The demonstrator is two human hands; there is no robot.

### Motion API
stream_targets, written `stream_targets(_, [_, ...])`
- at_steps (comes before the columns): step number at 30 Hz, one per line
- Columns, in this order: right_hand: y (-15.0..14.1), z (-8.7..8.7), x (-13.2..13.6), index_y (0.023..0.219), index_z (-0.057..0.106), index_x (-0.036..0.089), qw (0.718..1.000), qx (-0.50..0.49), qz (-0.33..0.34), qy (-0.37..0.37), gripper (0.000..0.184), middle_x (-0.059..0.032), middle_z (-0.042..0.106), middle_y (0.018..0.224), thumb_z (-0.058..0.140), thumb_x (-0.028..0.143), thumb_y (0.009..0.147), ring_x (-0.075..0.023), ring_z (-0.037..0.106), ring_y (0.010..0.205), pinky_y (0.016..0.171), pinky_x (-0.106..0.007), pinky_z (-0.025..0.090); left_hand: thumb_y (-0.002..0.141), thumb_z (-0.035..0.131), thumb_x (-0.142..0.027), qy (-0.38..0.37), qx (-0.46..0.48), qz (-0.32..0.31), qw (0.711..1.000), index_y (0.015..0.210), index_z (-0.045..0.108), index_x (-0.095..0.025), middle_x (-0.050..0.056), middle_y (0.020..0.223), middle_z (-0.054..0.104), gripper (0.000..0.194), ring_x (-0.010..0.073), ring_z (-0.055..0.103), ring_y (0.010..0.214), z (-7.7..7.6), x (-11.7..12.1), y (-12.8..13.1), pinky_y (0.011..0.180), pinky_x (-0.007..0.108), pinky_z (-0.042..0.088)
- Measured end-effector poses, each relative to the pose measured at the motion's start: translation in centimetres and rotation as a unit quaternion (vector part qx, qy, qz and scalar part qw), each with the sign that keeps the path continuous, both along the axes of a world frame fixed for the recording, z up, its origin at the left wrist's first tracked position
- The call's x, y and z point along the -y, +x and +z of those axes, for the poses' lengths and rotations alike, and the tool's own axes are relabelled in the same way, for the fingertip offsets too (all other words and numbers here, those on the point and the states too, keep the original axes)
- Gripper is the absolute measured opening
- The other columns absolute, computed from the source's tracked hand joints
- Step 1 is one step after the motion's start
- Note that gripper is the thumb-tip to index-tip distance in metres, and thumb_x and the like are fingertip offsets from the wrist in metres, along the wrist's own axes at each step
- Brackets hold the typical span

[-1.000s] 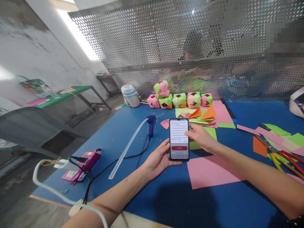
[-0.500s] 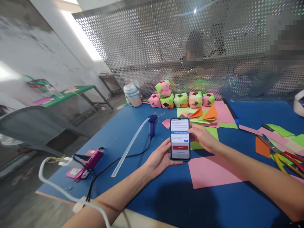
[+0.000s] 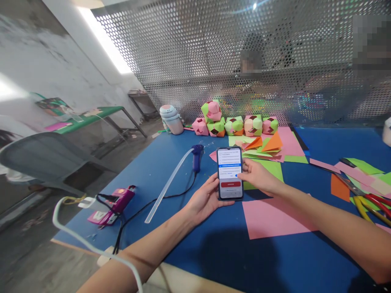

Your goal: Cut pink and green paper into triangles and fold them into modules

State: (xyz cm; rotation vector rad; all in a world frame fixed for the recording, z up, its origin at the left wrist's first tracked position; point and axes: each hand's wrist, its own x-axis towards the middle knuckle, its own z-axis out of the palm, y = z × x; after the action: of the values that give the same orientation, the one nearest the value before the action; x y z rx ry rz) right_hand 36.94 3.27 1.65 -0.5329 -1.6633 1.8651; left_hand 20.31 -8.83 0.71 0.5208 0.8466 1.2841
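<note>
A dark smartphone (image 3: 230, 173) with a lit screen is held upright above the blue table (image 3: 159, 171). My left hand (image 3: 204, 201) cradles its lower left edge, fingers curled round it. My right hand (image 3: 257, 176) grips the phone's right edge, the thumb resting on the screen. A pink paper sheet (image 3: 275, 217) lies flat on the table just below and right of the phone.
A blue glue gun (image 3: 197, 156) with a long clear glue stick (image 3: 168, 185) and black cord lies to the left. Folded paper cubes (image 3: 234, 125) line the perforated metal screen. Loose coloured sheets and scissors (image 3: 371, 203) lie at right. A pink device (image 3: 113, 203) sits near the left edge.
The phone and both hands have shifted slightly up and left in the view. The screen now shows a highlighted blue line; my right thumb has moved down the screen.
</note>
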Motion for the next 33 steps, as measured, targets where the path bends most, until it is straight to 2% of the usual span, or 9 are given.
stream_targets(8, [0.1, 0.9, 0.2, 0.123, 0.058, 0.023, 0.999, -0.01, 0.032, -0.024, 0.049, -0.0057, 0.064, 0.126, 0.061, 0.01, 0.076, -0.0227, 0.058, 0.117, 0.101, -0.042, 0.047, 0.092, 0.055, -0.032, -0.008, -0.01, 0.002, 1.0, 0.134, 0.046, -0.029, 0.013, 0.12, 0.063, 0.043, 0.0303, 0.067, 0.1, 0.3, -0.1, 0.1, 0.082, 0.053, 0.053])
stream_targets(13, [0.2, 1.3, 0.4, 0.118, 0.062, 0.022, 0.996, 0.0, 0.033, -0.079, 0.041, -0.0065, 0.067, 0.12, 0.057, 0.014, 0.078, -0.0228, 0.064, 0.107, 0.091, -0.04, 0.051, 0.092, 0.054, -0.032, -0.014, -0.015, 0.01, 1.0, 0.135, 0.045, -0.029, 0.013, 0.12, 0.063, 0.044, 0.0316, 0.067, 0.1, 0.4, -0.1, 0.0, 0.081, 0.054, 0.053])
stream_targets(19, [0.2, 1.3, 0.5, 0.123, 0.06, 0.023, 0.995, -0.013, 0.038, -0.091, 0.04, -0.0074, 0.063, 0.127, 0.059, 0.022, 0.084, -0.0236, 0.061, 0.112, 0.094, -0.04, 0.05, 0.092, 0.055, -0.033, -0.008, -0.015, 0.01, 1.0, 0.136, 0.045, -0.029, 0.014, 0.12, 0.063, 0.045, 0.0313, 0.068, 0.098, 0.4, -0.1, 0.0, 0.08, 0.054, 0.054])
stream_targets(24, [0.1, 1.5, 0.7, 0.123, 0.06, 0.023, 0.993, -0.021, 0.041, -0.104, 0.04, -0.0066, 0.063, 0.128, 0.057, 0.019, 0.084, -0.0234, 0.06, 0.114, 0.095, -0.04, 0.048, 0.092, 0.055, -0.036, 0.005, -0.019, 0.003, 1.0, 0.135, 0.046, -0.028, 0.014, 0.12, 0.064, 0.045, 0.0311, 0.067, 0.099, 0.5, -0.1, 0.0, 0.08, 0.053, 0.055])
stream_targets(29, [-0.1, 1.2, 0.7, 0.113, 0.065, 0.019, 0.981, -0.045, 0.014, -0.189, 0.038, -0.007, 0.069, 0.116, 0.057, 0.009, 0.077, -0.0217, 0.064, 0.104, 0.09, -0.036, 0.05, 0.089, 0.059, -0.028, 0.019, -0.065, 0.015, 0.998, 0.135, 0.047, -0.027, 0.013, 0.118, 0.064, 0.048, 0.0298, 0.067, 0.098, 0.6, 0.1, -0.1, 0.075, 0.048, 0.058])
stream_targets(33, [-0.4, 0.4, 0.4, 0.104, 0.066, 0.017, 0.969, -0.054, -0.007, -0.242, 0.022, -0.0096, 0.07, 0.112, 0.051, 0.021, 0.089, -0.0212, 0.066, 0.101, 0.089, -0.037, 0.052, 0.084, 0.065, -0.025, 0.019, -0.116, 0.04, 0.992, 0.136, 0.045, -0.024, 0.013, 0.114, 0.065, 0.056, 0.0278, 0.068, 0.092, 0.5, 0.3, -0.4, 0.069, 0.042, 0.06])
